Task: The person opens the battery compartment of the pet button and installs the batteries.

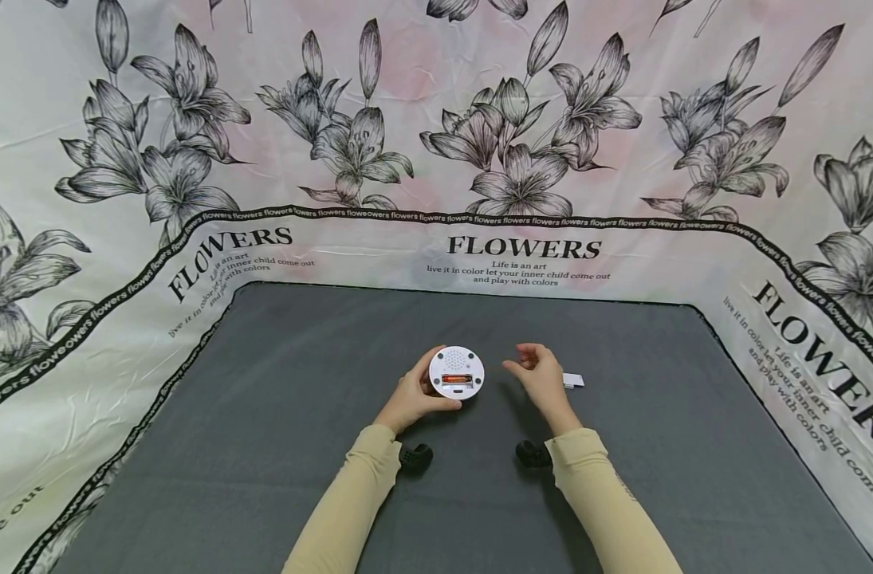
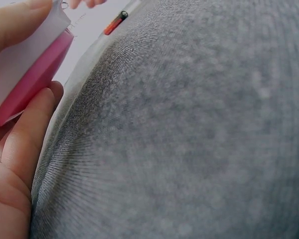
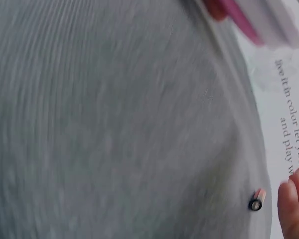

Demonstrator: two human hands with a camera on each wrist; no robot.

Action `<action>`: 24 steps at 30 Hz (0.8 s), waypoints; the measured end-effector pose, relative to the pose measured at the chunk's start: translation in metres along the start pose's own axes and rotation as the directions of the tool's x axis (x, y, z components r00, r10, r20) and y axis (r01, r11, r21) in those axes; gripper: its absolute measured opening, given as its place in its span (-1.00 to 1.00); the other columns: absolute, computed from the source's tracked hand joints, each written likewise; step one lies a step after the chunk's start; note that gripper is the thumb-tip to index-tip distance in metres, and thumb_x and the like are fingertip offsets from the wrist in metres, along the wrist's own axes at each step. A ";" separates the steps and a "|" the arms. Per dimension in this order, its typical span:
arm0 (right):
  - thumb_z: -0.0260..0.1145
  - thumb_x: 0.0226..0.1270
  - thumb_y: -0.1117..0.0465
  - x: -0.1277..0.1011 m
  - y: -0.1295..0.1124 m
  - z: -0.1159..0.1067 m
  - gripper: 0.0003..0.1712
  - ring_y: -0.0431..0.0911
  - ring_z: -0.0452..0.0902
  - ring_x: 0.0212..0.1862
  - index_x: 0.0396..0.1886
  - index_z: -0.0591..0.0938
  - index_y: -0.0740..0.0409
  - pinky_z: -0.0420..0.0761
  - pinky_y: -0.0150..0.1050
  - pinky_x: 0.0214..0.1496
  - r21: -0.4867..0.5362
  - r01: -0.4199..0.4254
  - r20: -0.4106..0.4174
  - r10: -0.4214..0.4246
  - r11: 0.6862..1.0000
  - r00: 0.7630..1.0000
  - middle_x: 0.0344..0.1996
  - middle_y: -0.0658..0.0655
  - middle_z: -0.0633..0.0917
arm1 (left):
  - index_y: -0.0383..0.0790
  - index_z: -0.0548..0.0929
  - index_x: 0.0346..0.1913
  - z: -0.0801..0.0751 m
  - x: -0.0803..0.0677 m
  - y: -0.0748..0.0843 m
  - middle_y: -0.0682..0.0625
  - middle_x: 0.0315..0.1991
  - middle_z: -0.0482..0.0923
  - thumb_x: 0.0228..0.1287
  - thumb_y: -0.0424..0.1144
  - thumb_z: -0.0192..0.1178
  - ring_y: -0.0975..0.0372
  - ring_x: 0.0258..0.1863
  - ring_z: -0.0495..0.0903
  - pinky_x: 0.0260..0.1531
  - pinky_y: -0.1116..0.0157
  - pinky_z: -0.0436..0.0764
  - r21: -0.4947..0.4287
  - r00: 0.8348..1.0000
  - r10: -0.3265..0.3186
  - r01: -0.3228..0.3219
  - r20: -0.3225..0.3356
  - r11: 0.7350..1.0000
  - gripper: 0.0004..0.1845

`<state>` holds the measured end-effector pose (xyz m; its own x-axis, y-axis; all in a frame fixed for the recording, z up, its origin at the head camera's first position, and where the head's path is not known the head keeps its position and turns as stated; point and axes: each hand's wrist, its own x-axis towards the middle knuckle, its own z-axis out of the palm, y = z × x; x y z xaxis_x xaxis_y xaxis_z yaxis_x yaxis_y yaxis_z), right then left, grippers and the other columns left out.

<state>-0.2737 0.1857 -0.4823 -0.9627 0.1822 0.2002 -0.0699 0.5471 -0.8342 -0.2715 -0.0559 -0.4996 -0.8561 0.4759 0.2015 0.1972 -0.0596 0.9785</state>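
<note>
One round white device (image 1: 456,372) in left hand (image 1: 414,395).

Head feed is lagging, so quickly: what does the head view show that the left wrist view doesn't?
Only the head view shows the round white device's face with its orange slot, the right hand and a small white piece beside it. Only the left wrist view shows the device's pink rim and a small orange-black cylinder. Both show the left hand and grey mat.

Long beige sleeves (image 1: 364,494) cover both forearms, with small black wrist cameras (image 1: 415,457) strapped beneath.
</note>
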 end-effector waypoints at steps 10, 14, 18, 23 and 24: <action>0.46 0.03 0.28 0.001 0.011 -0.003 -0.60 0.16 0.45 -0.22 -0.20 0.58 0.47 0.42 0.00 -0.14 -0.150 -0.050 -0.075 0.039 0.987 0.996 -0.31 0.35 0.55 | 0.00 0.14 0.41 -0.001 0.000 0.001 -0.11 0.10 0.46 -0.12 -0.48 0.45 0.15 -0.11 0.58 -0.15 0.24 0.54 0.009 1.000 -0.001 0.001 0.001 1.000 0.01; 0.46 0.03 0.26 0.004 0.015 -0.003 -0.62 0.17 0.47 -0.24 -0.23 0.61 0.45 0.43 0.01 -0.16 -0.212 -0.057 -0.079 0.041 0.976 0.996 -0.34 0.33 0.58 | 0.01 0.14 0.41 -0.001 -0.001 0.003 -0.12 0.11 0.45 -0.12 -0.48 0.45 0.15 -0.11 0.58 -0.15 0.23 0.54 0.004 1.000 -0.009 0.009 -0.001 1.000 0.02; 0.47 0.03 0.24 0.006 0.016 -0.003 -0.63 0.17 0.49 -0.26 -0.25 0.62 0.45 0.44 0.01 -0.19 -0.273 -0.067 -0.068 0.050 0.960 0.996 -0.37 0.33 0.60 | 0.04 0.14 0.41 -0.001 -0.001 0.003 -0.10 0.12 0.45 -0.12 -0.46 0.45 0.15 -0.10 0.58 -0.14 0.23 0.54 0.002 1.000 -0.017 0.017 0.001 1.000 0.02; 0.45 0.05 0.24 0.009 0.017 -0.003 -0.62 0.18 0.51 -0.25 -0.24 0.62 0.47 0.47 0.02 -0.20 -0.300 -0.075 -0.050 0.062 0.951 0.997 -0.34 0.35 0.61 | 0.04 0.14 0.41 0.000 -0.001 0.002 -0.09 0.11 0.46 -0.12 -0.45 0.46 0.15 -0.11 0.58 -0.15 0.25 0.54 0.005 1.000 -0.014 0.014 0.000 1.000 0.02; 0.45 0.05 0.24 0.009 0.017 -0.003 -0.63 0.19 0.51 -0.25 -0.25 0.62 0.47 0.47 0.02 -0.20 -0.304 -0.076 -0.051 0.064 0.950 0.997 -0.34 0.35 0.61 | 0.04 0.14 0.41 0.000 -0.001 0.002 -0.10 0.11 0.46 -0.12 -0.45 0.46 0.15 -0.11 0.58 -0.15 0.24 0.54 0.006 1.000 -0.014 0.014 -0.001 1.000 0.02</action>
<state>-0.2832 0.1987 -0.4932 -0.9507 0.2580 0.1721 0.0866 0.7538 -0.6514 -0.2701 -0.0566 -0.4975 -0.8590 0.4762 0.1881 0.1882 -0.0479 0.9810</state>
